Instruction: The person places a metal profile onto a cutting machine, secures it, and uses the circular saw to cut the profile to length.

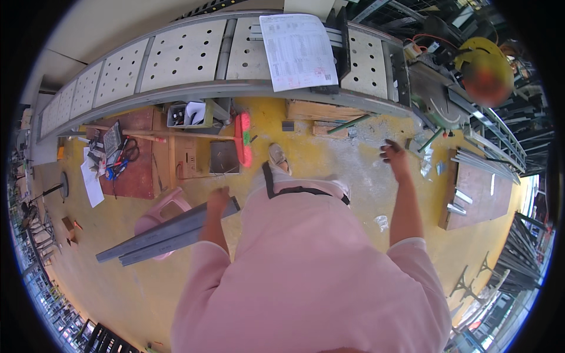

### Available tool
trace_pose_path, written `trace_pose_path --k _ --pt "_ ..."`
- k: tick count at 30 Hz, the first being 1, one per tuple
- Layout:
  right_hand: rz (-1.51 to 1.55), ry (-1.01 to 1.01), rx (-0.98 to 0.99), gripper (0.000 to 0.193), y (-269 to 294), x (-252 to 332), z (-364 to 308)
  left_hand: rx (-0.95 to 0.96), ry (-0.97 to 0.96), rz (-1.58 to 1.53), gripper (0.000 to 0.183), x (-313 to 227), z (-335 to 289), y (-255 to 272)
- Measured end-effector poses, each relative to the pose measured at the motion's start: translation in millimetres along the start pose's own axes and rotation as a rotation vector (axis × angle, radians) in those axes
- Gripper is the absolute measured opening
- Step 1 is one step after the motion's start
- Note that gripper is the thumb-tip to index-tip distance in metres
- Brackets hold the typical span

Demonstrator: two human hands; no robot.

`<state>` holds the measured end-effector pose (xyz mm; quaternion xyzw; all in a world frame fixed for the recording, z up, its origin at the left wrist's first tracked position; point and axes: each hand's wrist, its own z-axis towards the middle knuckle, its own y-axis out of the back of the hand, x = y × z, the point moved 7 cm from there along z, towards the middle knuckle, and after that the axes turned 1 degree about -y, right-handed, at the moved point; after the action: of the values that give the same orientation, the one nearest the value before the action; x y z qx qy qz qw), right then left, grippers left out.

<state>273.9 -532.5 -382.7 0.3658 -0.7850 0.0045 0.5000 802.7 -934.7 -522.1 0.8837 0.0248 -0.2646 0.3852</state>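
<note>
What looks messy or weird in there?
A crumpled scrap lies on the yellow floor like litter. Pale, dusty-looking patches cover the floor near the right hand, like something spilled. Tools are jumbled on the reddish board, not lined up.

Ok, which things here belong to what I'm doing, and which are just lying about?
Likely in use:
grey bars, held in your left hand
perhaps the printed sheet on the bench

Seemingly lying about:
broom
wooden planks
clear plastic scrap

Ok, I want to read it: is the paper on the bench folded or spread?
Spread: the paper lies open, its printed face showing.
</note>
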Motion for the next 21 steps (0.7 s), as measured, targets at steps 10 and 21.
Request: trace_pose_path --k 10,21 --pt "-0.285 0.033 0.063 0.034 -41.5 63.3 85.8 -0.153 0.098 -0.320 0.051 -117.4 106.2 122.3" --pt "-0.236 0.475 0.027 0.031 -34.1 300.9 174.5 0.222 0.745 -0.603 0.023 -2.6 -33.2 -68.1"
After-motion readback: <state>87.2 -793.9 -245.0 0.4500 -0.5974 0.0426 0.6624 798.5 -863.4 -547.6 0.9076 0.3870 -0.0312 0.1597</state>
